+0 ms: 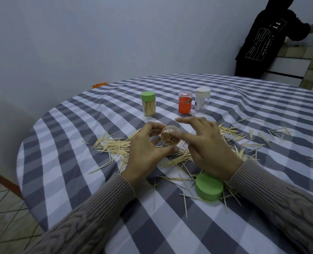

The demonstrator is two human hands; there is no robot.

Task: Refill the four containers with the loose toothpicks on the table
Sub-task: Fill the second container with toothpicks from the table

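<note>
Jar (170, 139) clear, lidless, packed with toothpicks, gripped by left hand (144, 145); right hand (209, 149) spread

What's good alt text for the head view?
A left hand grips an open clear jar packed with toothpicks while the right hand hovers over it, fingers spread. Loose toothpicks and a green lid lie on the checked tablecloth; three more containers stand behind.
</note>
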